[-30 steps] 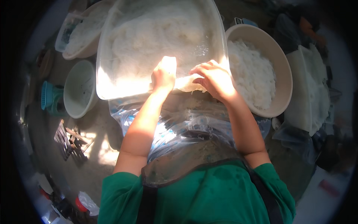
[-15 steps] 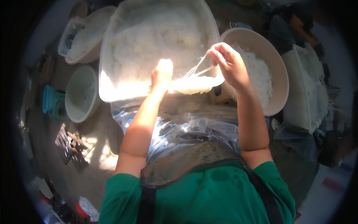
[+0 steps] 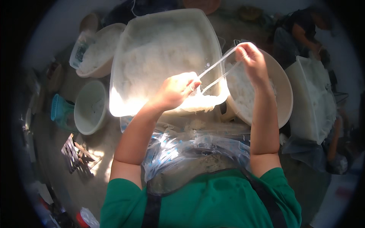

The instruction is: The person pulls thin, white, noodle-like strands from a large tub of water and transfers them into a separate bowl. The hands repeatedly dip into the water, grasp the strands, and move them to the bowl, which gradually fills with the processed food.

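Observation:
Long, pale, stretchy-looking strands point(image 3: 213, 67) run taut between my two hands, above the near right corner of a large whitish rectangular tub point(image 3: 118, 64). My left hand point(image 3: 176, 90) pinches their lower left end over the near rim. Higher and farther right, my right hand point(image 3: 251, 60) pinches the other end, above the edge of a round beige tub point(image 3: 288, 91). A clump of the same pale strands point(image 3: 197, 103) drapes over the rectangular tub's near rim, below my left hand. Cloudy white material point(image 3: 163, 57) fills much of that tub. Bright sunlight washes out the near left corner.
On the left stand an oval beige tub point(image 3: 108, 57), a pale round bucket point(image 3: 90, 125) and a teal stool point(image 3: 57, 110). A slatted wooden piece point(image 3: 72, 154) lies on the floor. To the right is a white box point(image 3: 306, 102) of pale material; another person point(image 3: 300, 32) is beyond it.
My left hand has risen from the near rim and shifted right toward the strands. My right hand has moved right, drawing the strands out longer. The whole view has shifted slightly.

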Motion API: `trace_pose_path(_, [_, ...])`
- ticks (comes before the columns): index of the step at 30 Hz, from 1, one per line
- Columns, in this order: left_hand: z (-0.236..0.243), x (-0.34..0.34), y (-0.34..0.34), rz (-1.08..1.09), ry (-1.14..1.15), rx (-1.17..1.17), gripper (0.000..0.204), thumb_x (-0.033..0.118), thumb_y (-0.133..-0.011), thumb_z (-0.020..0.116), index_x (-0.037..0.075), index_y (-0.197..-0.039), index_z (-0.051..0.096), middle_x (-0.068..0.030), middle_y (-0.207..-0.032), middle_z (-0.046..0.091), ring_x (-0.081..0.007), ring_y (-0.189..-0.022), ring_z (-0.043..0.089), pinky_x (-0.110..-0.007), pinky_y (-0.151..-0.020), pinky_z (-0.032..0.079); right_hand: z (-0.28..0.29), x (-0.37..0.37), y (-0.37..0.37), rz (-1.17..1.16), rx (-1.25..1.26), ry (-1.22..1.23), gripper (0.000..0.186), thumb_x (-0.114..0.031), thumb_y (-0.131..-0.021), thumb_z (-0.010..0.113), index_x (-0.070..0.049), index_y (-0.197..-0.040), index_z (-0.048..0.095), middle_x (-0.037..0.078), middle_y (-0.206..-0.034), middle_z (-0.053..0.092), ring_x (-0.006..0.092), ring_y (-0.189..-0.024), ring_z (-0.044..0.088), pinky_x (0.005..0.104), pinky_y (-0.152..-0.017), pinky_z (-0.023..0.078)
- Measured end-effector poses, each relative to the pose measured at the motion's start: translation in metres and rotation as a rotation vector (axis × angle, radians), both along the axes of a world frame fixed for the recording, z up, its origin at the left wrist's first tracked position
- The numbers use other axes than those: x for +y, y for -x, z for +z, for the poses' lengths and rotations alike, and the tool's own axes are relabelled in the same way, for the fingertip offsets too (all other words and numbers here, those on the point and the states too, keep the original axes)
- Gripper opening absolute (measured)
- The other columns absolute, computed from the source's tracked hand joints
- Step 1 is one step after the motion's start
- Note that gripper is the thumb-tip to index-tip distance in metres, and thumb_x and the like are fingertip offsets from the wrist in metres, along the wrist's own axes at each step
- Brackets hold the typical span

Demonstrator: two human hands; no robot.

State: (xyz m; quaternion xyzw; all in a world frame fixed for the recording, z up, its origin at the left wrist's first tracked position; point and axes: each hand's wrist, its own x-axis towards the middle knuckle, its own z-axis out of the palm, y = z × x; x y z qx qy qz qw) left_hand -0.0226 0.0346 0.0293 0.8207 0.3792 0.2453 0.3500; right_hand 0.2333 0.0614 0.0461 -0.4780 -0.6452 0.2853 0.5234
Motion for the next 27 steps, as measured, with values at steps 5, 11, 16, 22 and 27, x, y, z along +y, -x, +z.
trace_pose_path(5, [0.06,0.01,-0.012,-0.151,-0.459,0.078,0.031,0.034,-0.092,0.049,0.005,-0.082,0.054,-0.0109,-0.071,0.05,-0.0285,-0.064,0.051,-0.036,-0.06,0.042,-0.001,-0.015,0.052,0.193,-0.165,-0.035,0.035,-0.004,-0.073,0.069,-0.008,-0.107,0.06,0.008,-0.103,0.06,0.0166,-0.087,0.059,0.0272,-0.073,0.051])
trace_pose_path(11, [0.029,0.042,-0.015,-0.007,0.119,-0.429,0.03,0.034,-0.089,0.056,0.004,-0.093,0.059,-0.0084,-0.079,0.057,-0.0207,-0.076,0.06,-0.032,-0.069,0.048,-0.016,-0.021,0.065,0.49,0.237,0.017,0.014,-0.011,-0.081,0.055,-0.002,-0.079,0.066,0.015,-0.134,0.045,0.0241,-0.119,0.046,0.0327,-0.097,0.037])
trace_pose_path(16, [-0.046,0.012,-0.023,0.688,-0.383,-0.234,0.025,0.023,-0.086,0.061,0.003,-0.1,0.058,-0.0125,-0.089,0.058,-0.0256,-0.084,0.057,-0.035,-0.072,0.047,-0.002,-0.025,0.071,-0.158,-0.256,-0.365,0.01,-0.013,-0.077,0.061,-0.009,-0.072,0.069,0.007,-0.099,0.068,0.021,-0.099,0.06,0.0329,-0.089,0.043])
trace_pose_path(22, [-0.032,-0.034,-0.062,0.351,-0.032,-0.399,0.052,0.007,-0.083,0.062,0.003,-0.13,0.041,-0.0085,-0.082,0.053,-0.0196,-0.074,0.054,-0.029,-0.067,0.045,-0.008,-0.028,0.069,-0.174,-0.128,-0.313,0.019,-0.017,-0.081,0.06,-0.002,-0.085,0.07,0.013,-0.097,0.067,0.0258,-0.102,0.061,0.0373,-0.093,0.043])
trace_pose_path(27, [-0.032,-0.003,-0.062,0.237,-0.441,-0.311,0.048,0.007,-0.083,0.058,0.001,-0.127,0.039,-0.0169,-0.113,0.042,-0.0338,-0.106,0.044,-0.038,-0.09,0.036,-0.017,-0.035,0.076,0.102,0.06,-0.23,0.022,-0.014,-0.088,0.053,0.002,-0.093,0.067,0.014,-0.097,0.067,0.0262,-0.107,0.059,0.0433,-0.107,0.027])
